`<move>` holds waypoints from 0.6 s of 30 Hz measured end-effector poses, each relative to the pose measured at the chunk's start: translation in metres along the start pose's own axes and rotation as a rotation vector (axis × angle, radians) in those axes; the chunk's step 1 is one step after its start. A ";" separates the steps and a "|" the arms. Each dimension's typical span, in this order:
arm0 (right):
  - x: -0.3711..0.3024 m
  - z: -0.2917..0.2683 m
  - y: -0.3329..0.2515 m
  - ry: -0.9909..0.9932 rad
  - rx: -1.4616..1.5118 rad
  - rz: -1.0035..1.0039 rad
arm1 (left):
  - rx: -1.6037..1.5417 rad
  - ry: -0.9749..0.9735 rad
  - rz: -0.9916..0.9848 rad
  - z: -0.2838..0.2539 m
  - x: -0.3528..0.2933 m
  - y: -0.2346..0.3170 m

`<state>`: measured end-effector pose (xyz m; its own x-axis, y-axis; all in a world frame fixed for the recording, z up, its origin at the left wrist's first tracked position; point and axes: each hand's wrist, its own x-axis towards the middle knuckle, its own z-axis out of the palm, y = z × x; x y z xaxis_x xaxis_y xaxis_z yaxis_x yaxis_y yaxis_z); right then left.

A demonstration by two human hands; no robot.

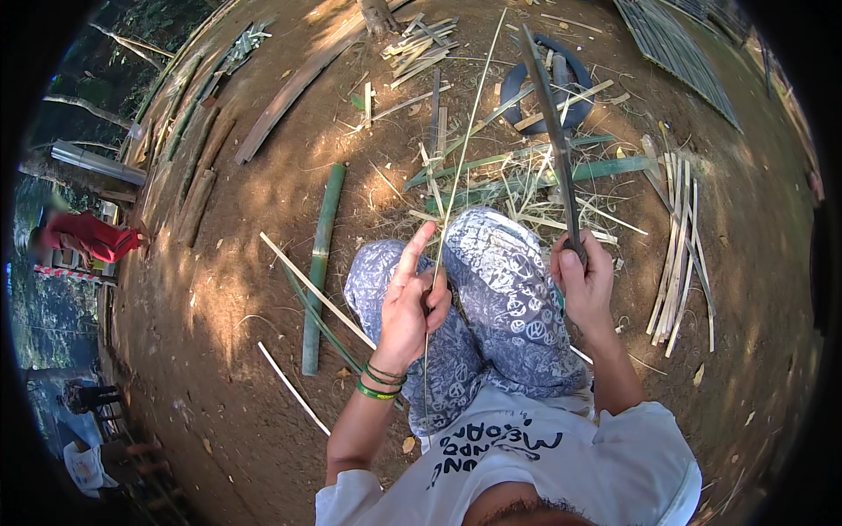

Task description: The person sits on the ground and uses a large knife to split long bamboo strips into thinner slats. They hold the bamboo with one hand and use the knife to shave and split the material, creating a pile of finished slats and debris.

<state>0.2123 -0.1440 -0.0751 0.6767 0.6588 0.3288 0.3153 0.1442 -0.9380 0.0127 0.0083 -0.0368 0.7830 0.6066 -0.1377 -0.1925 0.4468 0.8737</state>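
My left hand [410, 309] is in front of my knees, index finger stretched out and the other fingers curled round a long thin bamboo strip [472, 118]. The strip runs from near my lap up past the far side of my knees, slightly tilted to the right. My right hand [586, 279] is closed on the grip end of a machete [553, 118], held beside my right knee. Its long dark blade points up and away, apart from the strip. Beyond my knees lie green split bamboo pieces [500, 186] among pale shavings.
A green bamboo pole [324, 254] lies left of my knees. Pale strips [680, 254] are bundled at the right. Farther off are a black tyre [574, 110], piled slats [421, 48] and a long plank [294, 96]. A person in red [96, 237] is at the far left.
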 end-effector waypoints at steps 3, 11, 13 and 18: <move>-0.001 -0.004 -0.003 -0.004 -0.087 0.041 | -0.203 -0.097 -0.105 0.007 0.004 0.001; 0.026 -0.007 0.012 -0.024 -0.102 -0.141 | -0.072 -0.187 -0.068 0.022 0.066 0.043; 0.040 -0.001 0.003 0.004 0.003 -0.187 | 0.014 -0.204 -0.038 0.018 0.087 0.061; 0.051 -0.012 -0.021 -0.089 -0.206 -0.079 | 0.211 -0.190 -0.082 0.015 0.078 0.062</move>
<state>0.2477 -0.1223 -0.0376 0.5864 0.7150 0.3806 0.4998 0.0503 -0.8647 0.0707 0.0731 0.0135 0.8915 0.4311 -0.1395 -0.0123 0.3308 0.9436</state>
